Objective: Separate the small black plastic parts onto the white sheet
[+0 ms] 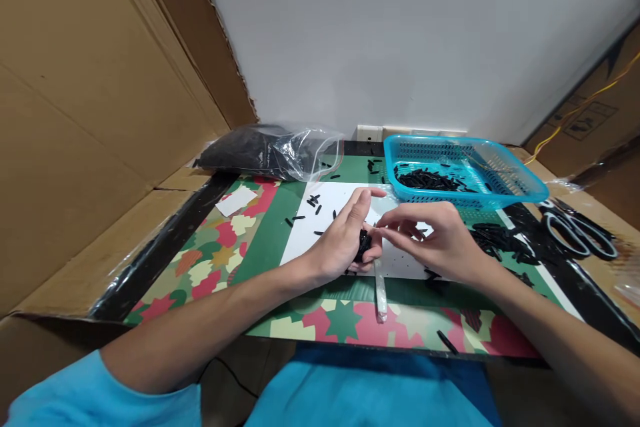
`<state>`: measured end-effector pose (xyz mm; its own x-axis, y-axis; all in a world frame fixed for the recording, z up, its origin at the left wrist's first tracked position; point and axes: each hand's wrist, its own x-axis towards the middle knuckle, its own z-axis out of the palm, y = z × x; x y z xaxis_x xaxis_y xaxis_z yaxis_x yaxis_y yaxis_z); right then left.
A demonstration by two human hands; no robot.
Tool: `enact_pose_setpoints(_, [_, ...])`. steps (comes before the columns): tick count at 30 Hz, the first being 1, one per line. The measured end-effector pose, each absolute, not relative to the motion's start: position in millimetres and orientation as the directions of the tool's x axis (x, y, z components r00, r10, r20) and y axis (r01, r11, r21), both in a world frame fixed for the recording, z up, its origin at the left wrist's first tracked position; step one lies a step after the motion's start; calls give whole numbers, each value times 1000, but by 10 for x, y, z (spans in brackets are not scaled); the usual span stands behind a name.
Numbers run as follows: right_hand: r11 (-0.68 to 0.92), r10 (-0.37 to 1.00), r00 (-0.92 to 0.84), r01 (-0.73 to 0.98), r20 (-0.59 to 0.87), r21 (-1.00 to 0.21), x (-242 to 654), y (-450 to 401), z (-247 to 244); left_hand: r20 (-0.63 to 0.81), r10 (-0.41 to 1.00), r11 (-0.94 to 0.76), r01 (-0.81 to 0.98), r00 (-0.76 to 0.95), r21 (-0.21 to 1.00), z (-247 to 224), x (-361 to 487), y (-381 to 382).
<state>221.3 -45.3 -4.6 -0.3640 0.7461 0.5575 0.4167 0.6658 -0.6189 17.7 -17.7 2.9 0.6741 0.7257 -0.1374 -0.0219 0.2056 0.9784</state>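
Note:
My left hand [345, 240] is cupped over the white sheet [300, 250], its fingers curled around a clump of small black stick-like pieces [363, 245]. Close beside it, my right hand [435, 237] pinches thumb and forefinger together at the left fingertips; whatever is between them is too small to make out. Beneath the hands, a narrow whitish strip [381, 297] runs toward the table's front edge. More loose black pieces [313, 200] lie scattered on the sheet, and a heap of them [500, 241] sits right of my right hand.
A blue plastic basket [465, 199] with black pieces stands at the back right. Scissors [575, 230] lie at the right edge. A clear zip bag of dark material [270, 150] rests at the back left. Cardboard [100, 113] walls the left side.

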Motion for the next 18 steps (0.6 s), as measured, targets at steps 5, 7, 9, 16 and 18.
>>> enact_pose_setpoints(5, [515,826,-437,331,354,-791,2146,-478,-15,-113,737,153,-3,666,988,32,181,-205])
enact_pose_setpoints(7, [425,851,-460,323,253,-845,2149,-458,0,-118,736,145,15,666,989,3,189,-214])
enact_pose_setpoints(9, [355,856,-490,328,164,-875,2152,-445,12,-130,730,142,37,671,989,-42,200,-218])
enact_pose_setpoints(16, [359,870,-454,316,193,-878,2209,-431,6,-180,704,224,26,686,974,-97,221,-140])
enact_pose_setpoints(18, [331,900,-376,256,222,-908,2245,-410,6,-209,712,257,27,670,966,-50,211,-114])
